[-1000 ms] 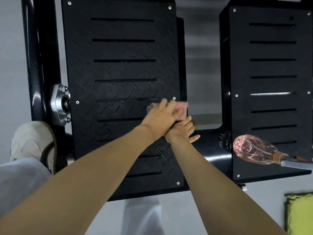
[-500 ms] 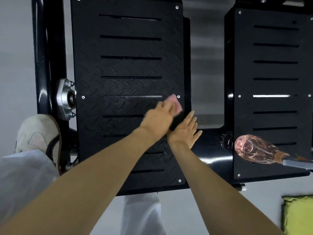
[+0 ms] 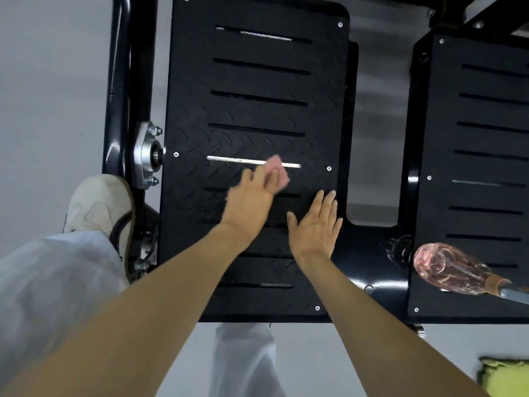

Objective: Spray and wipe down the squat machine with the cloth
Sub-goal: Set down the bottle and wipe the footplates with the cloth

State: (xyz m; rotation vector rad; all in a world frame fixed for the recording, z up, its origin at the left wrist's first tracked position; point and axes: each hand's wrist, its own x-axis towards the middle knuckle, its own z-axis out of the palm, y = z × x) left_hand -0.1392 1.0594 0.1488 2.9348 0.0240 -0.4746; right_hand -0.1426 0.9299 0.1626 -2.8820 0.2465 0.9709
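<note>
Left footplate (image 3: pixel 257 81) of the squat machine: black tread plate with cross slots, filling the middle of the view. All places are taken from it.

- Left hand (image 3: pixel 252 204) is reaching onto the plate's middle. Its fingers are stretching forward over a pink cloth (image 3: pixel 277 170) and pressing it flat to the tread. Motion blur is smearing the hand, so I cannot tell if the thumb is pinching the cloth.
- The cloth is lying on the plate, right of centre, overlapping the one slot that is showing bright. Its far corner is sticking out past the fingertips.
- Right hand (image 3: pixel 315 227) is lying palm down on the plate's lower right part, just beside the left hand. Its fingers are straight and slightly spread, holding nothing.
- Spray bottle (image 3: pixel 446 267), clear pinkish, is lying on its side to the right of the plate, on the lower part of the right footplate (image 3: pixel 486 138), well apart from both hands.
- A pale shoe (image 3: pixel 100 204) is standing left of the plate, close by the silver bearing mount (image 3: pixel 147 156) on the plate's left edge.
- A yellow-green pad (image 3: pixel 506 376) is lying on the floor, below and far right of the plate, partly cut off by the frame edge.
</note>
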